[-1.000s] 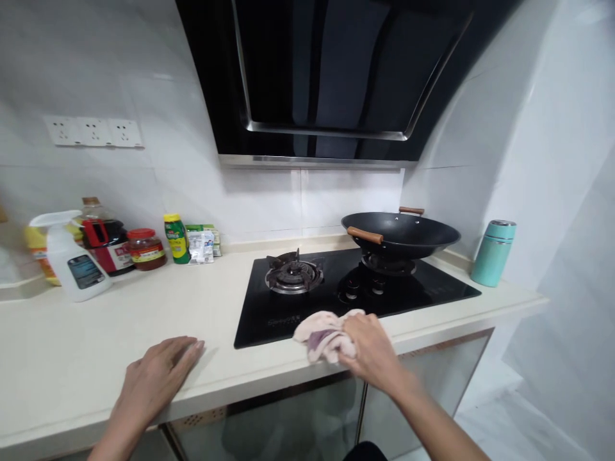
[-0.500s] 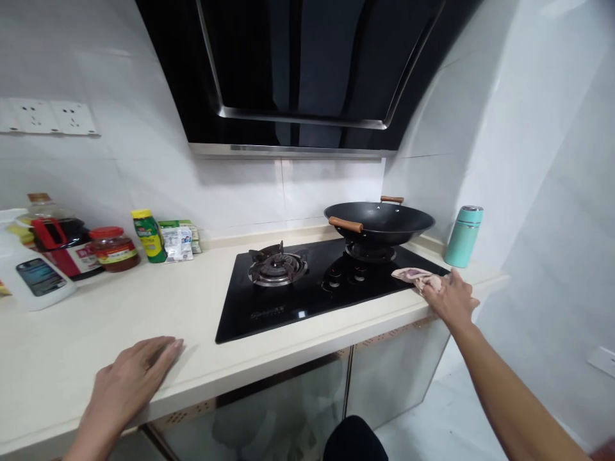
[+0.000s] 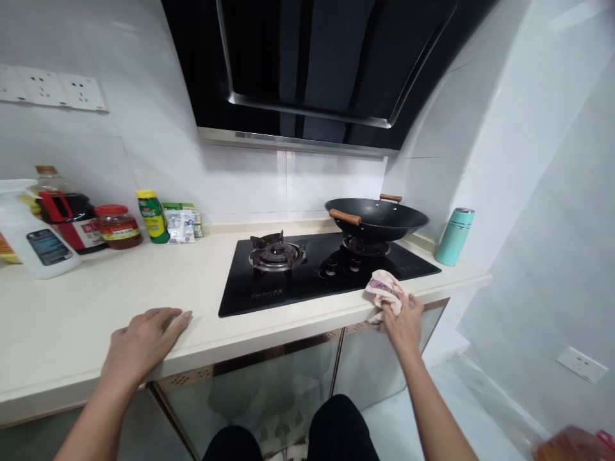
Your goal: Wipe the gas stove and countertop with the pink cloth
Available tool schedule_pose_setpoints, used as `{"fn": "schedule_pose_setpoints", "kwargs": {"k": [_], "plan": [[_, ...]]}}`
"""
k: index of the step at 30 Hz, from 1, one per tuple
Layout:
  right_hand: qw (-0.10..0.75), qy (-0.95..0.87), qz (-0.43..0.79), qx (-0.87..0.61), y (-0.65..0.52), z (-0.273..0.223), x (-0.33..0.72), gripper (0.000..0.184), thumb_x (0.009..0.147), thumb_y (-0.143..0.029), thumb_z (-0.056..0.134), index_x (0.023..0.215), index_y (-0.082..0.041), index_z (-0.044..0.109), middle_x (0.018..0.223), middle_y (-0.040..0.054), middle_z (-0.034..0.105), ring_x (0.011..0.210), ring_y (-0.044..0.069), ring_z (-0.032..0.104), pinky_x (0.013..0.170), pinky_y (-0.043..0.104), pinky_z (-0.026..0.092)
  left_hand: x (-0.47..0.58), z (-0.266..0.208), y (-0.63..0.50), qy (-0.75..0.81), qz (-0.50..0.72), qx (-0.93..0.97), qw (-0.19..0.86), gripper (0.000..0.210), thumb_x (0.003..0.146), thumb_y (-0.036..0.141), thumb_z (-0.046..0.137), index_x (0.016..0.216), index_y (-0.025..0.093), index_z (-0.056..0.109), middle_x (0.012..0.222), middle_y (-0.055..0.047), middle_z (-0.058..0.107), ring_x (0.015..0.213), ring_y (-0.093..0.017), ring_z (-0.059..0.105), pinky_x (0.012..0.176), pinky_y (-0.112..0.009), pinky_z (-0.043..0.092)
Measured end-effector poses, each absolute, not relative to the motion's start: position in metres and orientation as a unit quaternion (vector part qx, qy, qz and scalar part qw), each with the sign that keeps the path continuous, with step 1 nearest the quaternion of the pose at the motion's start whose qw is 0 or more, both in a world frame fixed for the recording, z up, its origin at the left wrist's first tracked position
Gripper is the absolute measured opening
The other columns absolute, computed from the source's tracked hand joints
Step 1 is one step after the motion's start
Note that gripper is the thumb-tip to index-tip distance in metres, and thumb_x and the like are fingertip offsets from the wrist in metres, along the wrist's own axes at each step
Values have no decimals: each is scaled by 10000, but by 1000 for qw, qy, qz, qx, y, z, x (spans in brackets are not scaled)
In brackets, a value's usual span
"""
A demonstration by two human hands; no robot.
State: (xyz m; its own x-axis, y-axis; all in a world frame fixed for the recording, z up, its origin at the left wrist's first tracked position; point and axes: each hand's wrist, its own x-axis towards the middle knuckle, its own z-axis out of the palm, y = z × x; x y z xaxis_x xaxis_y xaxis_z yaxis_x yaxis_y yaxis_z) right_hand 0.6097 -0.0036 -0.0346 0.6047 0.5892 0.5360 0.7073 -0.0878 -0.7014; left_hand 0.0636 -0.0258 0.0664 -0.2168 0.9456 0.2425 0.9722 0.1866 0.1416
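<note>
My right hand (image 3: 403, 320) grips a crumpled pink cloth (image 3: 384, 289) at the front edge of the counter. The cloth touches the front border of the black gas stove (image 3: 273, 296), and part of it hangs over the counter's edge. Resting on the pale countertop (image 3: 202, 275), left of the stove, my left hand (image 3: 147, 339) lies palm down with its fingers stretched out and nothing in it. A black wok (image 3: 379, 214) with wooden handles sits on the right burner. The left burner (image 3: 277, 255) is bare.
A turquoise flask (image 3: 455, 237) stands at the counter's right end. Along the left stand a white spray bottle (image 3: 41, 240), a red-lidded jar (image 3: 118, 227), a green bottle (image 3: 154, 218) and some packets (image 3: 181, 225). A black range hood (image 3: 307, 64) overhangs the stove.
My right hand has drawn the cloth leftward along the counter's front edge, away from the flask. My left hand stays resting on the counter. The view has shifted slightly.
</note>
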Motion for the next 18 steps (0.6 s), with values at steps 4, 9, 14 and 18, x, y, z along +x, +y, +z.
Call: {"fn": "schedule_pose_setpoints", "kwargs": {"k": [4, 9, 14, 18], "plan": [[637, -404, 37, -655, -22, -52, 519, 556, 822, -466, 577, 1308, -196, 602, 1373, 155, 335, 1192, 332, 518, 1046, 476, 460, 65, 66, -27, -768, -125, -625, 61, 581, 1005, 592, 283, 1251, 290, 714, 1437, -26, 658, 1342, -283, 555, 1004, -408, 432], [665, -453, 27, -594, -30, -64, 472, 475, 838, -384, 608, 1291, -242, 607, 1367, 122, 338, 1239, 305, 501, 1071, 445, 463, 59, 61, -25, -765, -123, -626, 87, 555, 1005, 569, 277, 1226, 322, 723, 1418, -1, 673, 1318, -273, 581, 958, -380, 452], [634, -410, 4, -655, -12, -55, 545, 456, 821, -395, 641, 1236, -208, 663, 1315, 135, 403, 1063, 278, 586, 994, 466, 523, 57, 58, -25, -765, -124, -627, 81, 562, 1003, 579, 268, 1224, 322, 716, 1421, 13, 667, 1320, -256, 580, 987, -376, 444], [603, -373, -78, -701, -1, -35, 621, 375, 954, -435, 619, 1259, -220, 650, 1307, 135, 552, 1008, 224, 631, 896, 407, 579, 62, 61, -27, -768, -129, -623, 74, 570, 993, 598, 297, 1236, 286, 706, 1421, -10, 667, 1328, -269, 563, 1002, -378, 434]]}}
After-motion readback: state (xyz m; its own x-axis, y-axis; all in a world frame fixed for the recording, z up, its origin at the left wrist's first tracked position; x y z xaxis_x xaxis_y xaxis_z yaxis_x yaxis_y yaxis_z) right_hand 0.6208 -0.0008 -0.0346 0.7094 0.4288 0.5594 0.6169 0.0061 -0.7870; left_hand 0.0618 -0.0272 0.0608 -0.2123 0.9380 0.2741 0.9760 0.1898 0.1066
